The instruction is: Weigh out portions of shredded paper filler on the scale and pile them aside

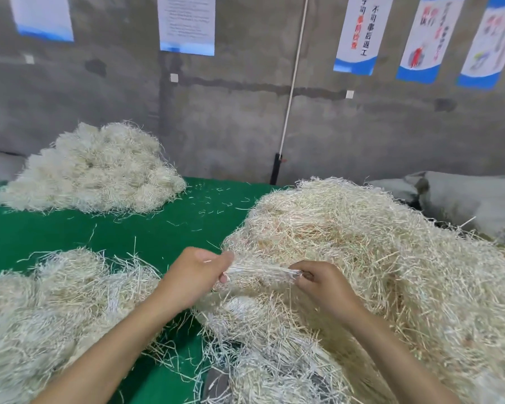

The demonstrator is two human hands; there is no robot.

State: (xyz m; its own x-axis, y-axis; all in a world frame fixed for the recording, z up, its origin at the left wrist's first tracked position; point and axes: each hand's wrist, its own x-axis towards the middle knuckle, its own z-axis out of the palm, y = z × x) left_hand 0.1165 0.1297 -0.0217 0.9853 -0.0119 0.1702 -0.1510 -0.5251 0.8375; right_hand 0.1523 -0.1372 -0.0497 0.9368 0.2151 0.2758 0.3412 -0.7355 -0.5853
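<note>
Pinching a taut tuft (260, 271) between them, the left hand (194, 277) and right hand (325, 288) work at the near edge of the heap (376, 252); tangled strands could drag extra filler along, spoiling the portion's weight.

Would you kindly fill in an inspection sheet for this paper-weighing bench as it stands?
Surface: green table, partly covered.
Job's things: big pile on the right; front-left pile; far pile at back left; grey object under the front shreds, perhaps the scale.
Clutter: loose strands mid-table.
Grips: left hand and right hand both pinch one tuft stretched between them.
Cables: white cord down the wall.
Surroundings: concrete wall, posters, grey sacks on the right.
</note>
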